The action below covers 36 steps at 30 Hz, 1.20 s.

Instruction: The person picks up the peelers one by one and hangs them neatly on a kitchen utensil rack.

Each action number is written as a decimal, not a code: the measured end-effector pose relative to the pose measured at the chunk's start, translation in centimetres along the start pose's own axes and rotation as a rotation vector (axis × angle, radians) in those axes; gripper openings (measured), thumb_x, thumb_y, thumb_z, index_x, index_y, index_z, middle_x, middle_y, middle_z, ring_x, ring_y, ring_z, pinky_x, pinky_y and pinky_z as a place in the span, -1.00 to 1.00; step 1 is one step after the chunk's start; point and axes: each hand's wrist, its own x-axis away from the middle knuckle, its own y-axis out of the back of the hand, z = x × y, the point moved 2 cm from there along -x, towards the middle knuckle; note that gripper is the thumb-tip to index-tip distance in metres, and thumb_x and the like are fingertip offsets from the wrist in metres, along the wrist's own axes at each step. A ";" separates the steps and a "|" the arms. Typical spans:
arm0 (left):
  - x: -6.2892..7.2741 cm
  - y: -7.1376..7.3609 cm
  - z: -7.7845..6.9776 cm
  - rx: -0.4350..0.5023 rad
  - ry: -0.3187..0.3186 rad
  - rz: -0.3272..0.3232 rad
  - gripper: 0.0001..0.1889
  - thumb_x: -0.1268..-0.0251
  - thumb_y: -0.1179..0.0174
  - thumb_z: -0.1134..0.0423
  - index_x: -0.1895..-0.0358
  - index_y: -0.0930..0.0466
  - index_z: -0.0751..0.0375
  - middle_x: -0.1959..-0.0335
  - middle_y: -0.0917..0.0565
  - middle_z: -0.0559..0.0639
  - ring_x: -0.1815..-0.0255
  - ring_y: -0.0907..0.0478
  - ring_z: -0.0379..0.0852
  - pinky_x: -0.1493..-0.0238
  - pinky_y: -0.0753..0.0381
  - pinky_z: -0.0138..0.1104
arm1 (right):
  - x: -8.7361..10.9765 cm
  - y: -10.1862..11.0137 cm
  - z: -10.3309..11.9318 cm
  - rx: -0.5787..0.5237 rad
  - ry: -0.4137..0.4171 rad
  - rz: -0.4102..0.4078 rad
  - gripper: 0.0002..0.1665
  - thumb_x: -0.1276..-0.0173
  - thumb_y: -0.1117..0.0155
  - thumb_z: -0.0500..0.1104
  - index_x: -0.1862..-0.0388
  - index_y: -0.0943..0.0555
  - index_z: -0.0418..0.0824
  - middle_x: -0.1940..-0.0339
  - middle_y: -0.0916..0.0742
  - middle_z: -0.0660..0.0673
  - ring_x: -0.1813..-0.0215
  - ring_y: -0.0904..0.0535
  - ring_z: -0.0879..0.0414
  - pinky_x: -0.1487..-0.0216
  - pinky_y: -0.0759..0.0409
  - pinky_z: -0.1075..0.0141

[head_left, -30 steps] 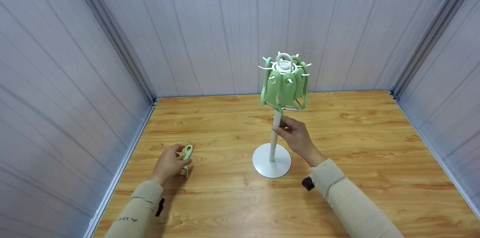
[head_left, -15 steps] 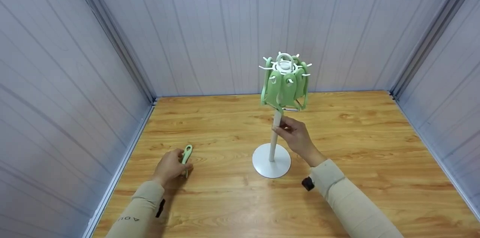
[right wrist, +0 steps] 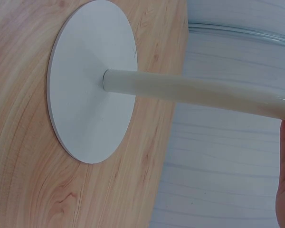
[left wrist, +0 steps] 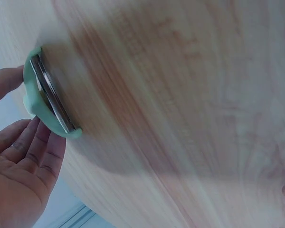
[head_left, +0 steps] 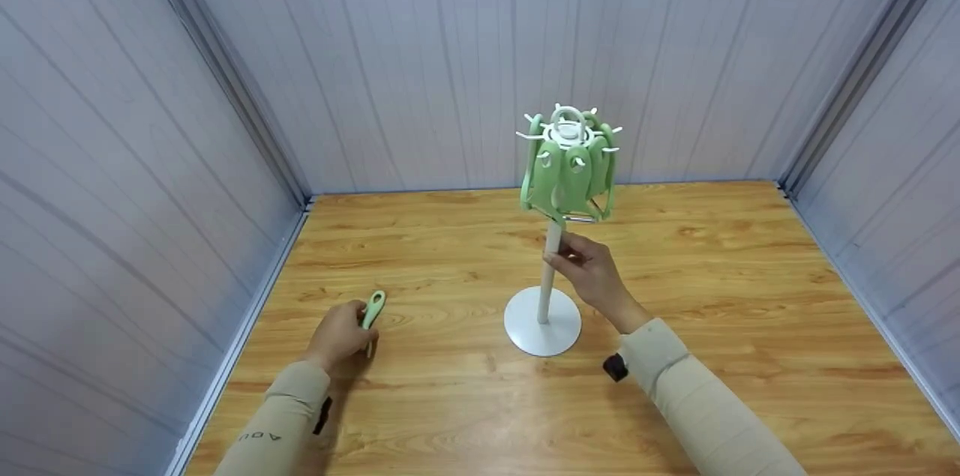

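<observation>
A pale green peeler [head_left: 374, 307] with a metal blade is pinched in my left hand [head_left: 339, 334], low over the left part of the table. In the left wrist view the thumb and fingers hold the green frame of the peeler [left wrist: 34, 98], its blade facing the tabletop. My right hand [head_left: 592, 278] grips the white pole [head_left: 550, 277] of an upright utensil stand about halfway up. Green utensils [head_left: 576, 180] hang from white hooks around the top of the stand; a metal bar shows at the bottom of one. The right wrist view shows the round base [right wrist: 88, 118] flat on the table.
The wood-grain table [head_left: 465, 401] is bounded by pale panel walls at the back [head_left: 405, 71], the left [head_left: 127, 184] and the right [head_left: 885, 124]. Metal strips run along the corners. The stand is the tallest thing here.
My left fingers have closed around the peeler, which has tilted and shifted very slightly. The right hand and the stand have stayed in place.
</observation>
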 end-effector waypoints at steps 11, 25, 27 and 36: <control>-0.4 -0.1 0.2 -0.029 0.020 -0.013 -0.78 -0.45 -0.20 0.50 -0.06 -0.67 0.49 0.34 -0.71 0.17 0.52 -0.58 -0.09 0.49 -0.55 -0.29 | -0.1 -0.1 0.0 -0.016 0.024 0.000 -0.71 -0.48 -0.34 -0.51 -0.14 -0.69 -0.55 0.21 -0.82 -0.03 0.15 -0.70 0.30 0.12 -0.74 0.46; -0.2 -0.1 -0.5 -0.091 -0.011 -0.015 -0.78 -0.49 -0.16 0.51 -0.06 -0.72 0.47 0.18 -0.78 0.21 0.29 -0.65 -0.01 0.16 -0.73 -0.06 | -0.1 0.0 0.0 0.006 -0.011 -0.007 -0.70 -0.50 -0.35 -0.47 -0.17 -0.70 -0.52 0.19 -0.82 -0.10 0.14 -0.70 0.29 0.09 -0.73 0.45; -0.3 0.0 -0.6 -0.100 -0.016 -0.022 -0.76 -0.49 -0.19 0.48 -0.11 -0.71 0.48 0.08 -0.79 0.24 0.18 -0.68 0.01 0.02 -0.75 0.01 | 0.0 0.0 -0.1 0.011 -0.016 -0.012 -0.69 -0.48 -0.36 -0.47 -0.17 -0.70 -0.52 0.19 -0.82 -0.08 0.14 -0.69 0.29 0.09 -0.72 0.45; -0.7 0.2 -1.6 -0.056 -0.025 -0.061 -0.70 -0.53 -0.21 0.42 -0.20 -0.69 0.47 -0.02 -0.79 0.30 0.01 -0.73 0.14 -0.13 -0.73 0.12 | 0.0 0.0 0.1 0.018 -0.016 -0.013 -0.67 -0.47 -0.38 -0.47 -0.18 -0.71 -0.50 0.20 -0.82 -0.12 0.14 -0.70 0.29 0.11 -0.73 0.45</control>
